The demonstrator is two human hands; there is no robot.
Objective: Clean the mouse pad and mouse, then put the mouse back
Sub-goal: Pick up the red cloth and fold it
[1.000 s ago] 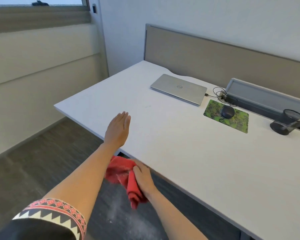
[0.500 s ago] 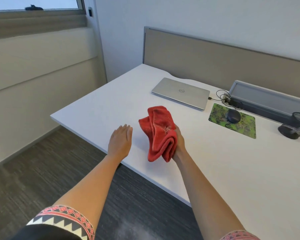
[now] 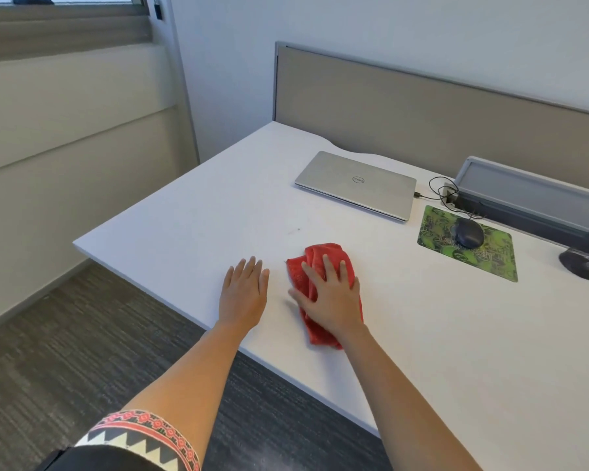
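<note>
Red cloth (image 3: 320, 254), bunched, lies near the front edge of the table (image 3: 201, 212).

Head view:
- My right hand (image 3: 330, 300) lies flat on the cloth, fingers straight and spread, pressing rather than gripping.
- My left hand (image 3: 244, 294) lies flat on the bare table just beside it, holding nothing.
- The mouse (image 3: 469, 232) sits on the green mouse pad (image 3: 490, 261), well apart, toward the back right. Both look untouched.
- A closed laptop (image 3: 354, 183) lies left of the pad.

Step, as I judge it: cloth staged, cleaning not yet begun. Next I must lift the mouse off, minding its cable (image 3: 437, 195), then bring the cloth to the pad.

Containers: a dark mesh cup (image 3: 583, 263) at the right edge is cut off by the frame, so I cannot tell its contents. The cable runs to a grey trough (image 3: 524, 188) at the back edge.
</note>
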